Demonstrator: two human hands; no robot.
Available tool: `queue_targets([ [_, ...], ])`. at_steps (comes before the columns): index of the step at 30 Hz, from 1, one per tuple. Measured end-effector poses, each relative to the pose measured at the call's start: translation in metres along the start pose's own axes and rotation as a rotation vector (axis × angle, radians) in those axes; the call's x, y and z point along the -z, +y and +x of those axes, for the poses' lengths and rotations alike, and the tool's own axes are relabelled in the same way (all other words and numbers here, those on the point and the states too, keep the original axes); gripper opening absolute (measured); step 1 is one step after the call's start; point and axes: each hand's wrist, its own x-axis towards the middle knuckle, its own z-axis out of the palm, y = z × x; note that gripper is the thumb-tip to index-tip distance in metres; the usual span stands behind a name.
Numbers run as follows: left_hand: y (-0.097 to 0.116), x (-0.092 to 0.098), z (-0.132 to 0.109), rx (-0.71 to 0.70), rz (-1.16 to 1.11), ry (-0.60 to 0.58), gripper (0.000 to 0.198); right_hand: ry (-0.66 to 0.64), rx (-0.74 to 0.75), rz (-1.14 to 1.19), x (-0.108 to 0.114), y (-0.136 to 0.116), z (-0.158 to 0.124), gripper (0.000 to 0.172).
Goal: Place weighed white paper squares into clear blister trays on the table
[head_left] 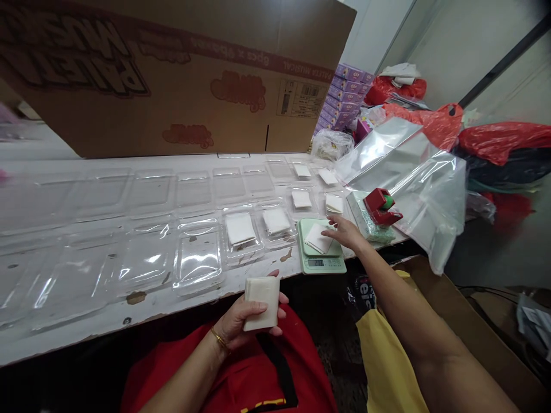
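**Left hand gripping sheet stack, right hand over scale**

Stack of off-white, square, thin sheets [261, 297] is in the left hand [253, 315], held above the lap, just off the surface's front edge. I read that grip as closed: thumb across the front, fingers behind.

Smaller pile of white square sheets [317, 241] lies fanned on the pale-green kitchen scale [333, 266]. Right hand [343, 231] is at the pile's right side, fingers parted, no firm grip that I can see. Can't tell from my feed if the fingertips touch the paper. Scale display is lit; digits too small for me.

Scale sits at the front edge of the white, chipped surface [241, 276]. To its left and behind: rows of clear, shallow plastic trays [198, 255]. I count six with white sheets inside, all at the scale end.

Right of scale: red tape dispenser [381, 207] on a clear, pale-speckled packet [365, 221], big clear plastic sheets [400, 155] just beyond. Large brown cardboard box [181, 109] stands behind the trays, purple printed boxes [344, 97] stacked by its right end.
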Motion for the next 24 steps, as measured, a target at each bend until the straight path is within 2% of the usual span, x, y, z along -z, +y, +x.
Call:
queue_targets([
  [3,0.000,0.000,0.000,0.004,-0.002,0.001,0.073,-0.086,-0.041,-0.046,-0.003,-0.004,0.004,0.070],
  [7,0.001,-0.001,0.001,0.008,-0.004,0.009,0.074,-0.149,-0.076,-0.075,-0.006,-0.007,0.014,0.069],
  [10,0.001,-0.001,0.001,0.005,-0.012,0.012,0.074,-0.197,-0.085,-0.073,-0.004,-0.009,0.024,0.059],
  [13,0.001,0.000,0.001,-0.003,-0.024,0.011,0.074,-0.227,-0.070,-0.070,-0.002,-0.012,0.029,0.041],
  [18,0.000,0.004,0.000,-0.014,-0.060,0.005,0.074,-0.144,-0.010,-0.024,-0.011,-0.016,0.010,0.028],
  [21,0.000,0.008,-0.001,-0.025,-0.090,0.010,0.073,-0.094,0.064,0.114,-0.015,-0.018,-0.002,0.017],
  [24,0.004,0.009,0.000,-0.030,-0.107,0.016,0.075,-0.100,0.145,0.405,-0.008,-0.025,0.013,0.017],
])
